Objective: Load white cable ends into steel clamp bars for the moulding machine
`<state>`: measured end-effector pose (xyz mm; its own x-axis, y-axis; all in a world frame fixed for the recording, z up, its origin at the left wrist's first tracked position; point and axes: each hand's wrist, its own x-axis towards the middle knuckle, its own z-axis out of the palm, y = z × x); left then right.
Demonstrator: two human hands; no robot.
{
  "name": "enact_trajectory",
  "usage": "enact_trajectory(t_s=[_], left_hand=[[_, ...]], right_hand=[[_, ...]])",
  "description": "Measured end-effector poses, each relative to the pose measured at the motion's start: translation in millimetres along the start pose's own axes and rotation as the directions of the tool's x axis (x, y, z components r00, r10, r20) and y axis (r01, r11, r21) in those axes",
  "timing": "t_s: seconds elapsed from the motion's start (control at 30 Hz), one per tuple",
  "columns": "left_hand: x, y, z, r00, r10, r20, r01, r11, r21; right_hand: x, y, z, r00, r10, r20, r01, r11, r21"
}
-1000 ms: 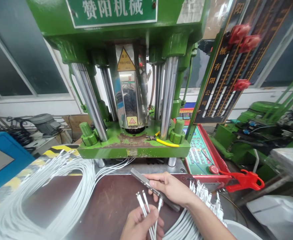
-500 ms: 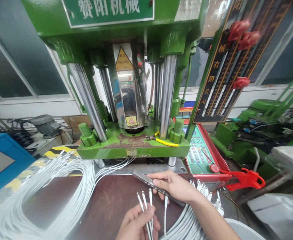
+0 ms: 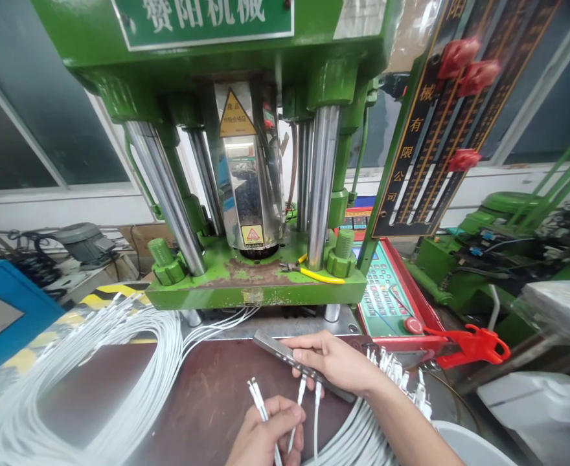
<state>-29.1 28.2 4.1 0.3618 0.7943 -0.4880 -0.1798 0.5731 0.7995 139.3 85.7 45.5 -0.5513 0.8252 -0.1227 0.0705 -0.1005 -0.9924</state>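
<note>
White plug-ended cables [image 3: 257,398], smooth and slender, are pinched in the left hand [image 3: 273,430] above the brown tabletop [image 3: 207,388]; a flat grey metal bar [image 3: 276,350] is clasped by the right hand [image 3: 332,362]. 2 plugs [image 3: 302,386] are now held at its edge, 1 earlier.

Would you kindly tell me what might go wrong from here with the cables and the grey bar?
The connector by the left grip could bend if pressed askew against the grey bar. The bar, tilted in the right grip, might slip and tug the cable hanging from it. The pliers lying on the green machine might fall if knocked.
</note>
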Motion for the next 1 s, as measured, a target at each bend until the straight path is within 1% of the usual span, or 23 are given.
enact_trajectory(t_s=[0.23, 0.37, 0.5, 0.67, 0.73, 0.83, 0.87, 0.93, 1.0], left_hand=[[-2.5, 3.2, 4.6, 0.998, 0.046, -0.034, -0.043, 0.995, 0.091], [-3.5, 5.1, 5.0, 0.995, 0.075, -0.068, -0.065, 0.987, 0.145], [-0.2, 3.7, 3.6, 0.989, 0.105, -0.105, -0.088, 0.985, 0.15], [4.9, 2.4, 5.1, 0.99, 0.071, -0.119, -0.056, 0.991, 0.121], [6.2, 1.5, 4.7, 0.994, 0.059, -0.087, -0.052, 0.995, 0.083], [6.3, -1.3, 0.4, 0.997, 0.057, -0.056, -0.059, 0.997, -0.039], [5.6, -2.1, -1.8, 0.995, 0.074, -0.064, -0.078, 0.995, -0.064], [2.3, -2.2, -6.3, 0.985, 0.139, -0.099, -0.144, 0.988, -0.047], [-3.8, 0.6, -8.7, 0.973, 0.182, -0.144, -0.187, 0.982, -0.027]], right_hand=[[-2.2, -3.4, 3.5, 0.999, 0.014, 0.032, -0.013, 1.0, -0.025], [-1.8, -4.6, 4.0, 1.0, 0.005, 0.017, -0.004, 0.998, -0.055], [-0.9, -4.7, 5.5, 1.0, 0.002, 0.006, -0.001, 0.994, -0.107], [-1.6, -2.7, 8.3, 0.999, -0.009, -0.032, 0.003, 0.986, -0.164], [-1.3, -1.0, 7.5, 0.999, -0.025, -0.033, 0.021, 0.99, -0.14], [1.4, 2.9, 4.6, 0.998, -0.054, -0.039, 0.052, 0.998, -0.045], [2.7, 4.4, 3.6, 0.998, -0.048, -0.04, 0.048, 0.999, -0.002], [5.3, 7.2, 1.7, 0.999, -0.02, -0.042, 0.023, 0.998, 0.064], [6.7, 8.7, 0.0, 0.998, -0.01, -0.068, 0.014, 0.998, 0.054]])
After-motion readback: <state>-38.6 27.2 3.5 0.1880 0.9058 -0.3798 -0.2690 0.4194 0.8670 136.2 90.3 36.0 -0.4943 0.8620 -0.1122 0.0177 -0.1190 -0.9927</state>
